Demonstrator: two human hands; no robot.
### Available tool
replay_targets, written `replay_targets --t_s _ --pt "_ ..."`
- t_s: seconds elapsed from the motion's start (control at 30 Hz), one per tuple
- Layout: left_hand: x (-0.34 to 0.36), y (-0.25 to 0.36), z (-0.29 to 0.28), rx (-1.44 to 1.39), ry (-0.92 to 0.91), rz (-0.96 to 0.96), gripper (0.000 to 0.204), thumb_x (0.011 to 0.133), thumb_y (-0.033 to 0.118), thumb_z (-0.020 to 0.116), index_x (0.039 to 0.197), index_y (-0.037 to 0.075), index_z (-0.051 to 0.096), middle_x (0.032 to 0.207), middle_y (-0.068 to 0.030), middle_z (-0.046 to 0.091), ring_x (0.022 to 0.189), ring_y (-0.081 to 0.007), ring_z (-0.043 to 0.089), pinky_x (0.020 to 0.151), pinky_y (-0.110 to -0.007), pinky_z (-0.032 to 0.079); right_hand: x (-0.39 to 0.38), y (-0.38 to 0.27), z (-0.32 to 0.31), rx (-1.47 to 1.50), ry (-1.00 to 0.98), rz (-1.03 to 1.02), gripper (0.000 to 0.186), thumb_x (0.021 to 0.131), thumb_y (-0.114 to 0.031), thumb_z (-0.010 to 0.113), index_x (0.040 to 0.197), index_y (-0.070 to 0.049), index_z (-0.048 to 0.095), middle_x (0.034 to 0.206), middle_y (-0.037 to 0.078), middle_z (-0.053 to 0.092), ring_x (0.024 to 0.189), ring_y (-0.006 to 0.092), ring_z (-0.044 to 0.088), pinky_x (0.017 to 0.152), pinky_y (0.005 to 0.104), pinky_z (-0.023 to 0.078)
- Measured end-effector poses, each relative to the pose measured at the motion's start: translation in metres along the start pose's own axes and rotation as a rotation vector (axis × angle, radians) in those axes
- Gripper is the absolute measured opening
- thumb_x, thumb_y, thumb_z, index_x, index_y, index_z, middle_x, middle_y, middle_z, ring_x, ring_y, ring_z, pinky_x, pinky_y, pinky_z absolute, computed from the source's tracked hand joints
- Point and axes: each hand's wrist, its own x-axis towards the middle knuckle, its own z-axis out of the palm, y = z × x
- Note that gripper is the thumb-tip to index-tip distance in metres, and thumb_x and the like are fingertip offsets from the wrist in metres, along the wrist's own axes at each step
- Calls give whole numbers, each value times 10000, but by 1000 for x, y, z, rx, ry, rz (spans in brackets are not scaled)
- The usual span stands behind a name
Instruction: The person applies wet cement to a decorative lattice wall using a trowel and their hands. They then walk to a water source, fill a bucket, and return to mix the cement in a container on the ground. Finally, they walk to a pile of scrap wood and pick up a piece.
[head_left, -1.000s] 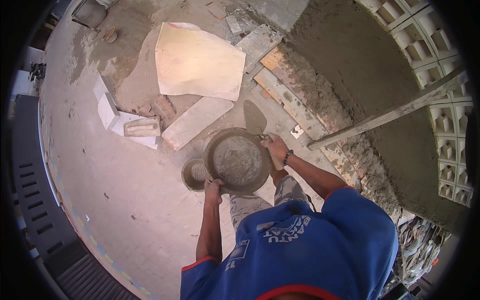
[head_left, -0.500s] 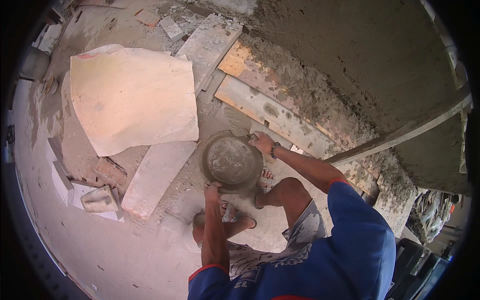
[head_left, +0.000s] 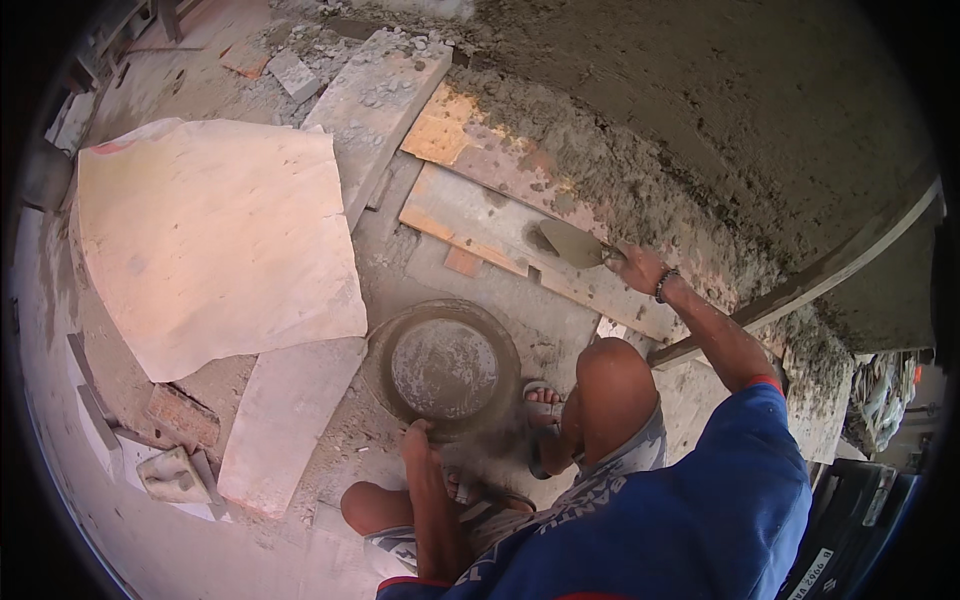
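Note:
My left hand (head_left: 421,443) is closed on the near rim of a round grey basin (head_left: 445,368) coated with wet cement, low on the floor between my bent knees. My right hand (head_left: 637,268) grips a trowel (head_left: 570,243) by its handle, its pointed blade over a mortar-spattered plank (head_left: 484,222) at the upper right of the basin. A second orange-stained board (head_left: 450,132) lies alongside, against a band of rough mortar (head_left: 620,150). My sandaled feet are beside the basin.
A large pale sheet (head_left: 210,250) and stone slabs (head_left: 285,420) lie left, with brick pieces (head_left: 182,415) and a cement-smeared block (head_left: 172,475). A long timber (head_left: 790,290) slants at right by the dark cemented surface (head_left: 750,90). A black object (head_left: 850,520) stands lower right.
I have squatted lower with the basin. My right hand has left its rim and moved up and right with the trowel over the plank. My left hand stays on the rim.

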Motion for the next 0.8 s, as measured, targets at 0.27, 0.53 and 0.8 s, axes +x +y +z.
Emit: replay_targets --t_s 0.27,0.53,0.8 --pt "-27 23 12 107 44 111 249 686 -15 526 927 20 475 821 -92 511 696 -228 539 548 -357 452 33 59 10 -81 64 26 437 870 -434 436 1074 -79 589 969 216 609 942 388 565 830 477 437" --pt "-10 10 11 67 57 223 194 668 -4 534 846 50 481 704 -77 511 534 -194 505 381 -313 372 75 72 0 -98 122 105 470 890 -421 406 1016 -9 593 934 237 608 911 390 569 804 469 447" --pt "-25 17 21 124 51 158 263 624 -15 562 798 100 400 706 -34 442 547 -131 430 426 -262 329 92 56 -13 -142 209 65 462 893 -394 407 1035 5 590 927 237 611 912 387 569 820 471 452"
